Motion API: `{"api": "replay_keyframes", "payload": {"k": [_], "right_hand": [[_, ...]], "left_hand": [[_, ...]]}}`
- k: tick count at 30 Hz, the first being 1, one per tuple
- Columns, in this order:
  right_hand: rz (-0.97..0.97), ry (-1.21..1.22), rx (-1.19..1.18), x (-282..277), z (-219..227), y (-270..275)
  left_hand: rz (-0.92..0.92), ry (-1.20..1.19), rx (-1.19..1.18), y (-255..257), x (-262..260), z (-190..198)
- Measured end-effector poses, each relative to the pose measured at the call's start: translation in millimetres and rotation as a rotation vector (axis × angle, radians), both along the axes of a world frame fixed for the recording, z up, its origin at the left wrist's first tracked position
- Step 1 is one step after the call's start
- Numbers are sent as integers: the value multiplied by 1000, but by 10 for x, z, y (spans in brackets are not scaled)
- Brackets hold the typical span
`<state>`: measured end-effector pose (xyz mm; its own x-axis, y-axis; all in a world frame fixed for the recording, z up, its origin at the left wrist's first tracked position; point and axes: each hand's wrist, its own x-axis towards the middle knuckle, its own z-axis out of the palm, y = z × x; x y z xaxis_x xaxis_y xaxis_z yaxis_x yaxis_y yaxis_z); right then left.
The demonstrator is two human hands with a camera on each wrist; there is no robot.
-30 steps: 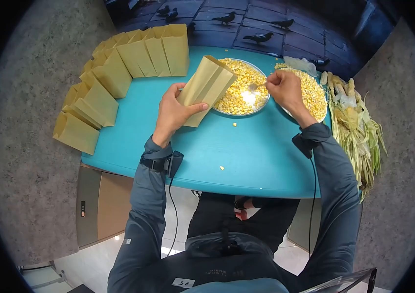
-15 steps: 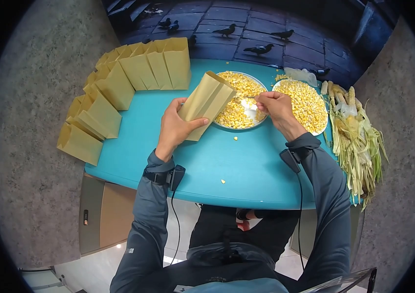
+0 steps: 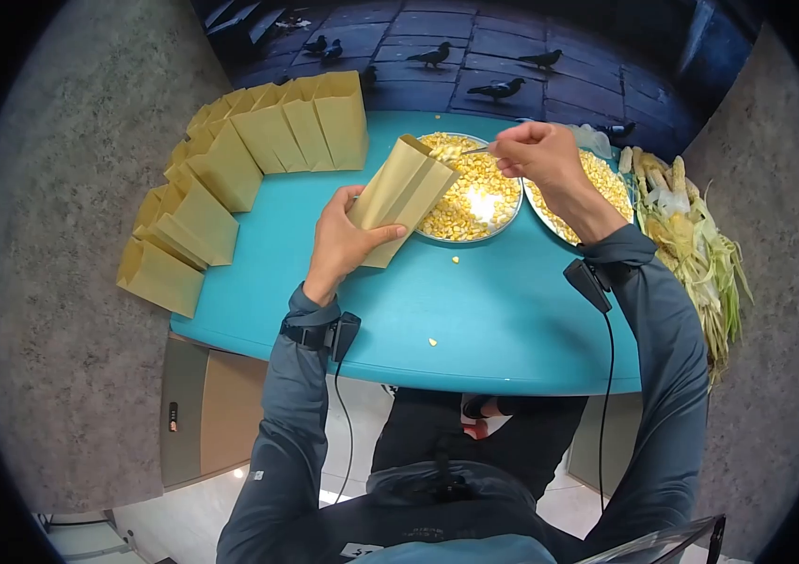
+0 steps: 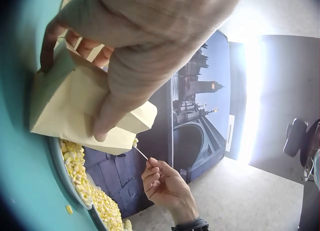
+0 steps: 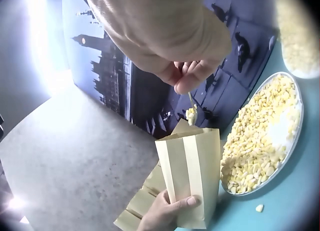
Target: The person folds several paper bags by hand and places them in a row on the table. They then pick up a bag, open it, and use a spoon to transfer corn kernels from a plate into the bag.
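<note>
Matt paper bag (image 3: 403, 195), metal-looking spoon (image 3: 478, 150), smooth tabletop (image 3: 503, 310), cloth sleeves (image 3: 292, 399).

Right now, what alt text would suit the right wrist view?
A right hand pinches a spoon carrying corn kernels close to the open mouth of a tan paper bag gripped by the left hand. A round dish of kernels and one stray kernel sit alongside on a turquoise table, with more paper bags partly visible behind.
</note>
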<state>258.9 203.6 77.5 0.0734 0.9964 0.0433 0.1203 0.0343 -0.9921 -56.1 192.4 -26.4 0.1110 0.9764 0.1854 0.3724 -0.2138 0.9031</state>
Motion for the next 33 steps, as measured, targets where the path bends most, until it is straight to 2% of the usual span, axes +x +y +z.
{"api": "replay_keyframes", "payload": {"k": [1, 3, 4, 5, 7, 9, 11, 12, 13, 15, 16, 18, 19, 21, 26, 31, 33], "right_hand": [[-3, 10, 1, -57, -27, 7], [78, -404, 251, -198, -113, 32], [110, -539, 551, -252, -164, 13], [106, -539, 551, -259, -186, 1], [147, -974, 988, -293, -138, -64], [147, -946, 996, -297, -115, -114], [86, -674, 931, -242, -77, -146], [22, -564, 804, -230, -15, -230], [29, -567, 800, -161, -47, -231], [-160, -703, 502, 62, -165, -203], [-154, -709, 501, 174, -266, -157], [-129, -668, 39, 332, -520, -44], [-128, -670, 39, 321, -594, -34], [-127, -310, -139, 279, -762, -22], [-113, 62, -201, 21, -1033, 134], [-151, 192, -216, 61, -1056, 183], [-152, 215, -199, 122, -996, 160]], "left_hand": [[-3, 10, 1, -3, 4, 4], [-20, -1, -21, -12, 17, 20], [-23, 2, -18, -14, 16, 31], [-26, -5, -29, -20, 18, 38], [-31, -15, -41, -18, 29, 39], [-25, -17, -19, -21, 27, 22], [-17, -19, -30, -14, 13, 10], [-11, -24, -34, -9, 11, 14], [-7, -29, -39, -15, 10, 27], [-4, -31, -43, -26, 16, 55], [0, -38, -45, -24, 18, 45], [10, -39, -16, -18, 19, 33], [11, -41, -16, -7, 17, 22], [34, -65, 1, 13, 1, -18], [51, -32, 13, 19, 3, -15], [57, -21, 55, 16, 7, -4], [70, -27, -29, -1, 8, 25]]}}
